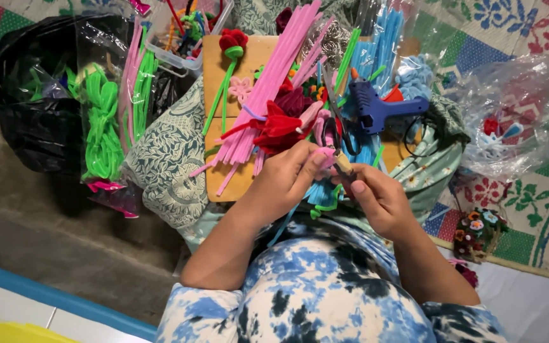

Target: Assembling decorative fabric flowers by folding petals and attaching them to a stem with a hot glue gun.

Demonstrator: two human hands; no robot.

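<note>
A bag of bright green fuzzy craft stems (101, 121) lies far left. On the wooden board (214, 70), a pink stem bundle (268, 89) fans out. The left hand (284, 181) pinches a small pink fuzzy piece (326, 154), grip together. The right hand (379, 200) clamps a thin wooden stick (343, 164) touching it. A blue glue gun (379, 108) rests beyond.

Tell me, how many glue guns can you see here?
1. The blue glue gun lies on the wooden board, above the right hand and right of the pink pipe cleaners. Others may be hidden under the craft pile.
</note>
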